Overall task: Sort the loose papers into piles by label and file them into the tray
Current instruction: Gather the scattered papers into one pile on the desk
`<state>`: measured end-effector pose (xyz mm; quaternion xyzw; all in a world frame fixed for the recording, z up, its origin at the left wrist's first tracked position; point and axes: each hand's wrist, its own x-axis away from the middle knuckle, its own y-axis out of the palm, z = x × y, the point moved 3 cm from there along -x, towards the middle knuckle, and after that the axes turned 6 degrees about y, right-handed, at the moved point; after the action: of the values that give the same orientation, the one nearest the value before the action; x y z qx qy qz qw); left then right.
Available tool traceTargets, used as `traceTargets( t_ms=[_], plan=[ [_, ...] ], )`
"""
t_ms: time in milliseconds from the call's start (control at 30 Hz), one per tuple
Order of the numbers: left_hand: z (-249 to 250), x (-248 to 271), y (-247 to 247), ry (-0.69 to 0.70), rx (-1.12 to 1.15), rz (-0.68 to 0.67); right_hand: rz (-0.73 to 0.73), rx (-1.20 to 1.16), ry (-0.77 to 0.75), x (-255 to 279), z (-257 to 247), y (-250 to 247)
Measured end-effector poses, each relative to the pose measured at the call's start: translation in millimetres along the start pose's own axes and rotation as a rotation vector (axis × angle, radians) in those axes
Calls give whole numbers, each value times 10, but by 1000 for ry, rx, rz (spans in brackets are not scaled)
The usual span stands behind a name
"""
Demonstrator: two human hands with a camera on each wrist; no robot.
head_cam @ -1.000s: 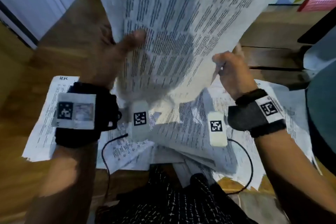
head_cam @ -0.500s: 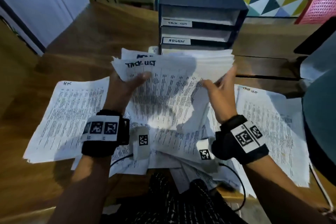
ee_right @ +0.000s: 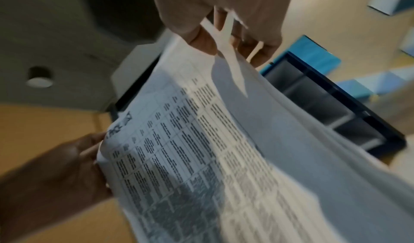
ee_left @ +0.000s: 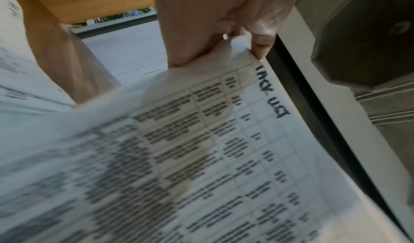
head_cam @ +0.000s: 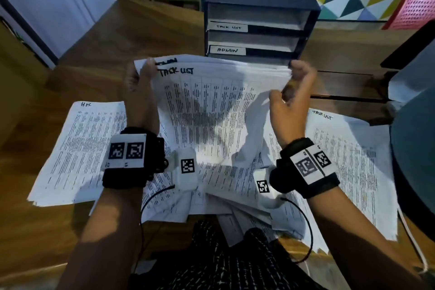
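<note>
Both hands hold a thick white stack of printed papers point(head_cam: 219, 106) above the wooden tabletop point(head_cam: 98, 59), before the dark blue three-tier file tray point(head_cam: 256, 28); the left hand point(head_cam: 138, 87) pinches its corner, the right hand point(head_cam: 292, 99) its opposite edge; top sheet reads "TACK LIST", the half-hidden one beneath "ADMIN"; tray labels match; the bottom tier is hidden.

Matt paper sheets point(head_cam: 211, 110), wooden table point(head_cam: 98, 37)

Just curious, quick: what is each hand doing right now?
Left hand: pinches the stack of papers at its top left corner.
Right hand: pinches the same stack at its right corner.
</note>
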<state>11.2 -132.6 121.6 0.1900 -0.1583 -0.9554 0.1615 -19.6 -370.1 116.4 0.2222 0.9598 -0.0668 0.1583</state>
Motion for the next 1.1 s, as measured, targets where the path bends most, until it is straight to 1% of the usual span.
traceTargets(
  t_ms=[33,100,133,167,233,300,333,433,500,567,633,767,833,867,933,967,1033,1100],
  plan=[
    [-57,0,-24,4,-29,-27,-30,-52,90,6,83,3],
    [-181,66,7,-43,-129,-218,-135,-8,242,12,277,63],
    [-280,103,4,-86,-186,-289,-177,58,269,14,328,99],
    [-350,134,1,-120,-241,-301,-198,109,255,8,336,130],
    [-408,126,-23,-155,-280,-185,-199,86,192,-44,272,172],
    [-222,100,40,-88,-308,-85,-180,-29,158,-117,139,169],
    [-88,78,102,-36,-315,-58,-176,-89,138,-147,70,157],
    [359,-3,235,158,-289,-45,-202,-190,79,-168,-87,143],
    [503,-41,249,203,-178,-143,-216,-198,79,-121,-110,151],
    [426,-39,138,169,-60,-256,-216,-219,113,-42,-43,151],
    [251,26,-12,38,-40,-272,-215,-203,174,46,93,156],
    [-282,213,-169,-262,-222,-325,-216,-48,332,191,404,219],
    [-502,248,-234,-343,-308,-312,-201,3,361,210,472,266],
    [-556,239,-248,-357,-347,-321,-189,19,353,202,471,298],
    [-542,145,-253,-343,-414,-350,-173,23,303,165,399,377],
    [-496,63,-271,-330,-407,-343,-166,17,274,142,338,432],
    [-307,-156,-315,-281,-364,-291,-145,14,232,108,235,585],
    [-65,-385,-419,-196,-416,-218,-147,14,256,129,193,809]
  ],
)
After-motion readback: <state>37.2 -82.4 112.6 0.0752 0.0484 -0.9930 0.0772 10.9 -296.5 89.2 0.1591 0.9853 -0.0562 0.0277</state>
